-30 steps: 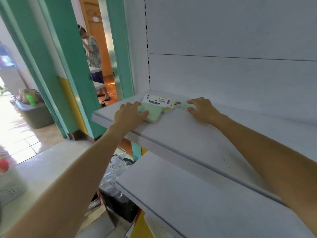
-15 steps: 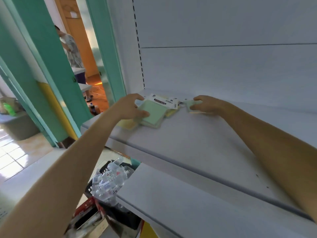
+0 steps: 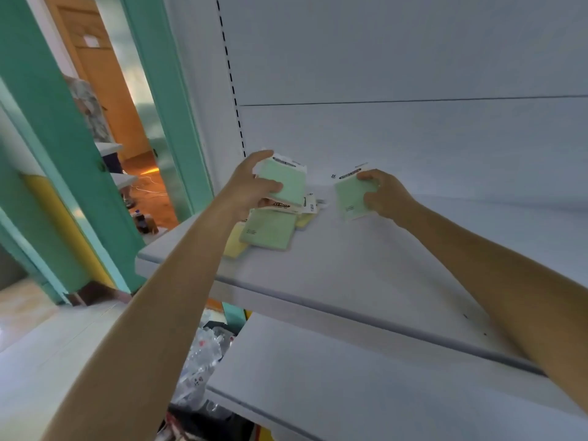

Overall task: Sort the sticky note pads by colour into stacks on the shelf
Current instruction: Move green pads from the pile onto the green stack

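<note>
Soft, even daylight fills the white shelf [image 3: 366, 275]; a warm glow spills through the doorway [image 3: 140, 173] at left. Wide-angle bending and slight blur mark the edges.

Pale green: raised pad [image 3: 283, 183], right pad [image 3: 351, 198]; yellow: lowest pad [image 3: 234, 243]; white: shelf [image 3: 350, 275]; teal: door frame [image 3: 171, 106].

A yellow pad [image 3: 235, 244] lies mostly hidden under a green pad [image 3: 270, 229], labels [image 3: 281, 205] unreadably blurred.
</note>
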The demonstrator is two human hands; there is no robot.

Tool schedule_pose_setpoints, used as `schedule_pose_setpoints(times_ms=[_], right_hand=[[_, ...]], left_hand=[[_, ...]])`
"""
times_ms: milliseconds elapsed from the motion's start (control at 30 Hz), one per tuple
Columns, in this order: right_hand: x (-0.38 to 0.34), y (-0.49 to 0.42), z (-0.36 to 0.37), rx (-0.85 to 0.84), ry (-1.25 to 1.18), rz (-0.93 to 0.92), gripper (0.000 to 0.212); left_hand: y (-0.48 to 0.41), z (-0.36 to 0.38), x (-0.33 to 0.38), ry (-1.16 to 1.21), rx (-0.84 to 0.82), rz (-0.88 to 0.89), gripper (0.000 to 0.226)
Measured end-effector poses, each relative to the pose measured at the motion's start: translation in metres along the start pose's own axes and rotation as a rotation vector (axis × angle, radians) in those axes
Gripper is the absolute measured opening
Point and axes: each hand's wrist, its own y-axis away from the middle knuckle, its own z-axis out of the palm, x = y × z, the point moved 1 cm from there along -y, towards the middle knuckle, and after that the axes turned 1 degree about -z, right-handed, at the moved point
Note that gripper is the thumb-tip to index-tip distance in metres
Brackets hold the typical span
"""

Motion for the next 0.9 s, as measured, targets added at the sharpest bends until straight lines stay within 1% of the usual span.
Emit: schedule_pose_setpoints(times_ms=[100, 200, 267, 367, 533, 733, 900], right_hand=[[0.0, 0.012, -0.01, 0.022, 0.041, -0.028, 0.054], [0.003, 0.031, -0.023, 0.036, 0.138, -0.052, 0.056], [0.006, 0.048, -0.033, 0.063, 0.149, -0.016, 0.058], [0.017, 0.078, -0.053, 0.156, 0.141, 0.065, 0.059], [0.047, 0.137, -0.106, 0.328, 0.119, 0.158, 0.058], [0.084, 0.203, -0.189, 0.482, 0.127, 0.232, 0.059], [0.124, 0.254, -0.259, 0.549, 0.213, 0.29, 0.058]], left_hand=[[-0.003, 0.01, -0.006, 0.096, -0.009, -0.037, 0.044], [-0.004, 0.023, -0.006, 0.122, -0.014, -0.018, 0.043], [0.0, 0.036, -0.003, 0.146, -0.001, 0.017, 0.042], [0.007, 0.064, -0.003, 0.175, -0.007, 0.059, 0.042], [0.028, 0.129, 0.002, 0.255, -0.132, 0.056, 0.041], [0.075, 0.212, 0.029, 0.242, -0.284, 0.067, 0.038], [0.111, 0.293, 0.055, 0.236, -0.369, 0.092, 0.041]])
